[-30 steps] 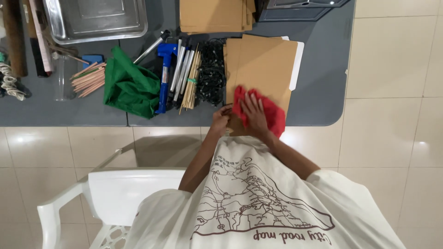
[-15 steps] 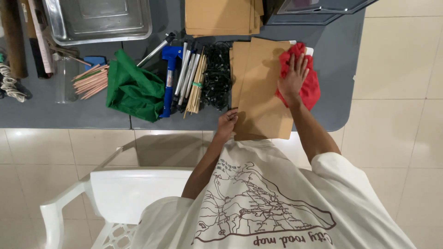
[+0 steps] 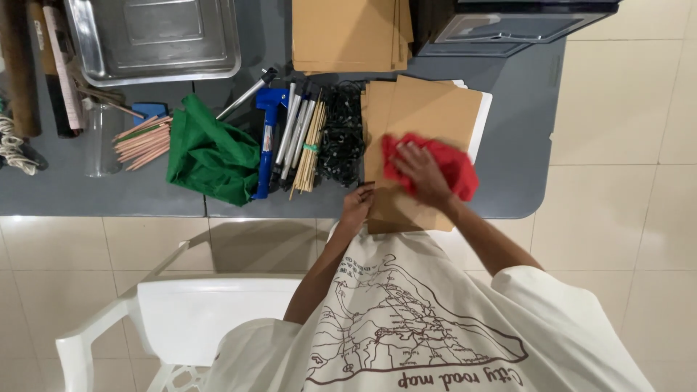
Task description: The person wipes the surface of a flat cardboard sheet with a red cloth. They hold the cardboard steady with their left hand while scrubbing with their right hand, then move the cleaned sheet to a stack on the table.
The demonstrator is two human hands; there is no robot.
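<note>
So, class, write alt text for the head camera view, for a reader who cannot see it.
Seen from above, a person's right hand presses a red cloth onto a stack of brown folders on a grey table, while the left hand holds the stack's near edge. To the left lie a green cloth, pencils and a metal tray.

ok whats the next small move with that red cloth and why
Probably sweep the red cloth under the right hand toward the folder's near edge: it sits mid-sheet on the brown folder, and the left hand pins the near corner.
</note>
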